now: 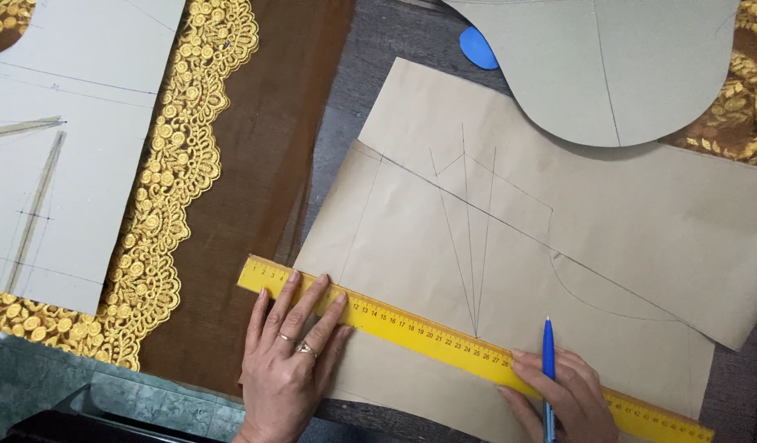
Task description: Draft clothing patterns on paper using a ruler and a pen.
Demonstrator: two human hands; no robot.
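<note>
Head view: left hand (290,361) spread flat, fingers splayed wide, pressing the yellow ruler (444,340) onto tan pattern paper (510,246). Right hand (563,394) closed around a blue pen (548,344), tip at the ruler's edge. The ruler lies slanted across the paper's pencil lines. Brown fabric (247,180) with gold lace trim (177,164) alongside on the table (395,41).
</note>
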